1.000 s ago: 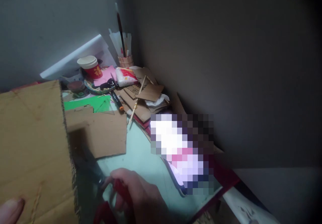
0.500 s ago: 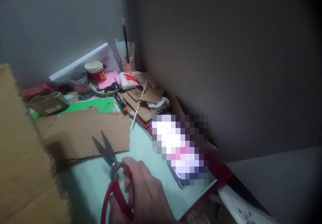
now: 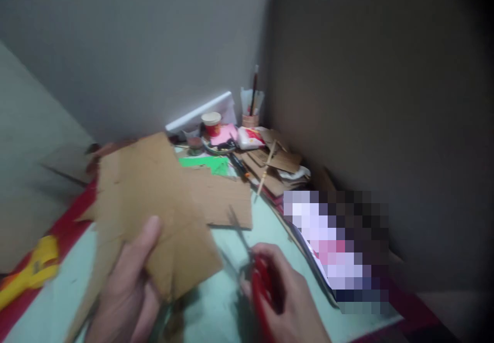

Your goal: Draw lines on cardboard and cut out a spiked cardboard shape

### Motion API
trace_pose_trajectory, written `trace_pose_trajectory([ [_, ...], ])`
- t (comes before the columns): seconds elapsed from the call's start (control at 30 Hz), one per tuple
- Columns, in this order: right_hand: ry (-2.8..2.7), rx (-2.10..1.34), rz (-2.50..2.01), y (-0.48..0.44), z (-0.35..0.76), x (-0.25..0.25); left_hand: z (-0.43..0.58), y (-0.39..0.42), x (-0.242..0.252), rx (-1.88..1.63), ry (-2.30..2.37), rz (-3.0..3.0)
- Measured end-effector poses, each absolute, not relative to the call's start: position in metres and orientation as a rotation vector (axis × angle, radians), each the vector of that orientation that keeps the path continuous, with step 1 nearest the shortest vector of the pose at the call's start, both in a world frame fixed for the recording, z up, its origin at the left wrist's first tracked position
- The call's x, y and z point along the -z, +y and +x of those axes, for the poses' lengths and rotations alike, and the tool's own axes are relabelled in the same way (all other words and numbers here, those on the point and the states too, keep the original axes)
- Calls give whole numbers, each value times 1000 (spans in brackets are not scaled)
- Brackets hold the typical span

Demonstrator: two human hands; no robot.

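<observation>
A large, unevenly cut piece of brown cardboard (image 3: 154, 178) is gripped in my left hand (image 3: 129, 286), the thumb lying across its face. My right hand (image 3: 289, 291) is closed round the red handles of a pair of scissors (image 3: 264, 291). The scissor blades are spread apart and point up and left, just right of the cardboard's edge and not clearly touching it. Behind the held piece, another flat cardboard sheet (image 3: 227, 199) lies on the pale green tabletop (image 3: 227, 312). Motion softens both hands.
A pixelated lit screen (image 3: 328, 250) lies to the right. Behind are a stack of cardboard scraps (image 3: 262, 170), a wooden stick (image 3: 266, 170), a red paper cup (image 3: 211, 125), green paper (image 3: 204, 164) and a brush holder (image 3: 250, 120). A yellow tool (image 3: 38, 263) rests at the left edge.
The view has swung left, so the tabletop things appear farther right. The held cardboard has come toward the middle, and my left hand now shows. The scissors have turned and stay open.
</observation>
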State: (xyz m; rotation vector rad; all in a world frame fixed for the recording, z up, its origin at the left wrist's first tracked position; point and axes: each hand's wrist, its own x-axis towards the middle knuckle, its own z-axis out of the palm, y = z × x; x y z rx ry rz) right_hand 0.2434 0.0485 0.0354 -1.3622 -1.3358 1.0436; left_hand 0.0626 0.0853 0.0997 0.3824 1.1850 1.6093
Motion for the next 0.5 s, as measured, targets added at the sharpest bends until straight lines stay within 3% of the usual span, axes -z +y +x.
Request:
trace_pose_trajectory([
  [0.27, -1406, -1357, -944, 78, 244, -79, 55, 77, -105, -1588, 1140, 504],
  [0.5, -1444, -1322, -845, 94, 200, -106, 31, 70, -111, -1530, 997, 497],
])
